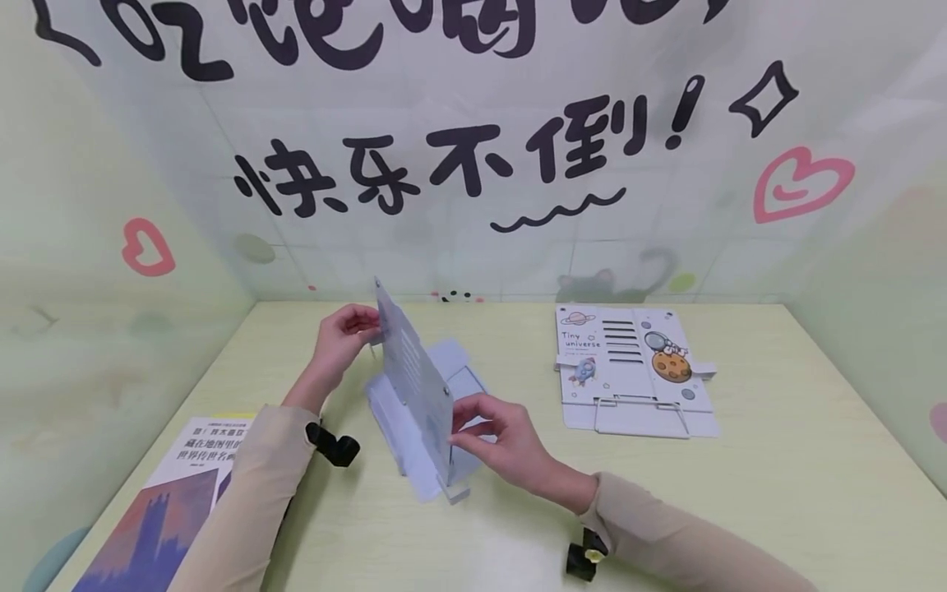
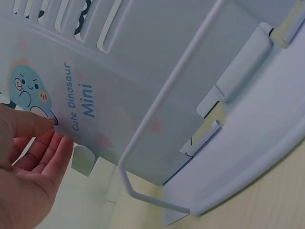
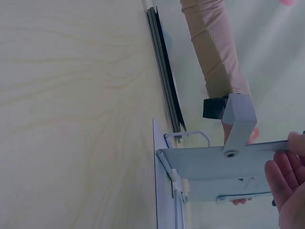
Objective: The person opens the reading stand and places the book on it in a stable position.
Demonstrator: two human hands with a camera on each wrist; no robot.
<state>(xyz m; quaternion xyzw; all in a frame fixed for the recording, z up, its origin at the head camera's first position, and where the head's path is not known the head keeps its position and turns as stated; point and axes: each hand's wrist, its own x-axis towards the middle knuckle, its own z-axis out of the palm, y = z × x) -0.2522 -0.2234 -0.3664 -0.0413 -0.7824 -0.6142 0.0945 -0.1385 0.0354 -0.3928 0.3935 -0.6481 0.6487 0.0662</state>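
A pale blue metal book stand (image 1: 414, 382) sits tilted up on the table, its slotted back panel raised off the base plate (image 2: 238, 152). In the left wrist view its face bears a blue dinosaur and the words "Cute Dinosaur Mini", with a bent wire bar (image 2: 164, 93) in front. My left hand (image 1: 344, 341) pinches the panel's far left edge between thumb and fingers. On the opposite edge, my right hand (image 1: 503, 440) pinches the panel. A small folded side tab (image 3: 240, 121) sticks out from the panel in the right wrist view.
A second book stand (image 1: 629, 370), printed "Tiny universe", lies on the table (image 1: 769, 493) to the right. Books (image 1: 173, 501) are stacked at the left, partly behind my left sleeve. A printed wall sheet (image 1: 473, 255) backs the table.
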